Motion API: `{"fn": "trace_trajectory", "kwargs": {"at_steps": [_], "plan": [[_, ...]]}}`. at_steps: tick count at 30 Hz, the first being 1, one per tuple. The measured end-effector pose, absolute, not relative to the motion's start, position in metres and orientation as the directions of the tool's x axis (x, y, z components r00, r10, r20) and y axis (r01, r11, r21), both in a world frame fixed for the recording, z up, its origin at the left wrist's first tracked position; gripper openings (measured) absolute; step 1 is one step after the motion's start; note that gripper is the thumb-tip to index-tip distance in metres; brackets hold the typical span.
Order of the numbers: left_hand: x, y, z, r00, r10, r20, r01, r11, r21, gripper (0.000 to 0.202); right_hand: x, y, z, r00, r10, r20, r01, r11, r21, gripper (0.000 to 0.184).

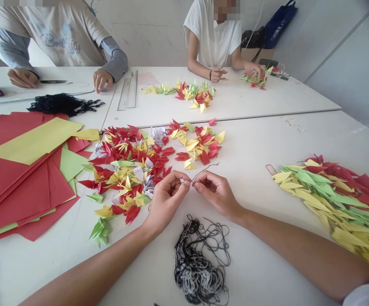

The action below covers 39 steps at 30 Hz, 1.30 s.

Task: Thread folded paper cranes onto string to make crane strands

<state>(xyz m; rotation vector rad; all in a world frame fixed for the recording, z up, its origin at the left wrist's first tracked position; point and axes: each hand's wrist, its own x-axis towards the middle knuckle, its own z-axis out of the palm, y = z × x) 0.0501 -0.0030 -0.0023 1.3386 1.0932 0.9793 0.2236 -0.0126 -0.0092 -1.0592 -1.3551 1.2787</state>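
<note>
My left hand (171,191) and my right hand (214,191) meet over the white table, fingertips almost touching. Both pinch a thin dark cord (205,168), whose free end sticks up between them to the right. Below my hands lies a tangled bundle of black and grey cord (200,263). Just left of my left hand spreads a heap of folded paper pieces (130,165) in red, yellow, green and pale lilac. Beyond my fingers sits a smaller group of red and yellow folded pieces (197,142).
Sheets of red, yellow and green paper (21,182) are stacked at left, near black tasselled cords (60,104). Long rows of folded pieces (337,191) lie at right. Across the table, two people work; one person's hand (254,72) touches folded paper. Rulers (129,91) lie between them.
</note>
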Motion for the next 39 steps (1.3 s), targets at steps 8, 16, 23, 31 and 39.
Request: {"fn": "trace_trajectory", "kwargs": {"at_steps": [8,16,23,31,39], "plan": [[0.0507,-0.0033,-0.0027,0.235,0.971,-0.05,0.028,0.045,0.999,0.021,0.224,-0.0133,-0.0104,-0.161,0.984,0.075,0.0,0.076,-0.997,0.017],[0.0507,-0.0032,-0.0027,0.236,0.971,-0.035,0.067,0.019,0.998,0.022,0.2239,-0.0128,-0.0106,-0.159,0.985,0.073,0.001,0.074,-0.997,0.015],[0.0501,-0.0029,-0.0035,0.231,0.972,-0.035,0.092,0.014,0.996,0.022,0.2232,-0.013,-0.011,-0.163,0.984,0.075,-0.012,0.074,-0.997,0.015],[0.05,-0.0029,-0.0049,0.225,0.974,-0.037,0.084,0.019,0.996,0.023,0.2234,-0.0131,-0.0094,-0.165,0.984,0.064,-0.004,0.064,-0.998,0.017],[0.0509,-0.0029,-0.0027,0.227,0.973,-0.045,0.066,0.031,0.997,0.025,0.2235,-0.0128,-0.0105,-0.158,0.985,0.069,0.01,0.071,-0.997,0.018]]}}
